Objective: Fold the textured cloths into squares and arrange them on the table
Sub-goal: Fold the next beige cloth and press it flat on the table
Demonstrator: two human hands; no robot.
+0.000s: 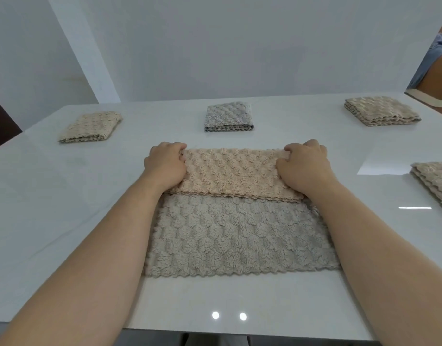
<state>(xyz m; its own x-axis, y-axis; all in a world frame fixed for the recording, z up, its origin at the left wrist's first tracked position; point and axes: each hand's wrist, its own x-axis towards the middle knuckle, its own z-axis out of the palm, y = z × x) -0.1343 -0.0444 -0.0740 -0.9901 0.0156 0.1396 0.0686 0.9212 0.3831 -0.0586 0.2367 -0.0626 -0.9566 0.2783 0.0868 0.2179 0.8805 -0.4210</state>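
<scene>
Gripping the far corners of the partly folded beige cloth, the left hand and right hand have fingers curled into its pile. The cloth lies centrally on the white table, a folded grey cloth beyond it.

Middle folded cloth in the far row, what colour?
The middle folded cloth is grey with a bumpy texture; the head view shows it best.
</scene>
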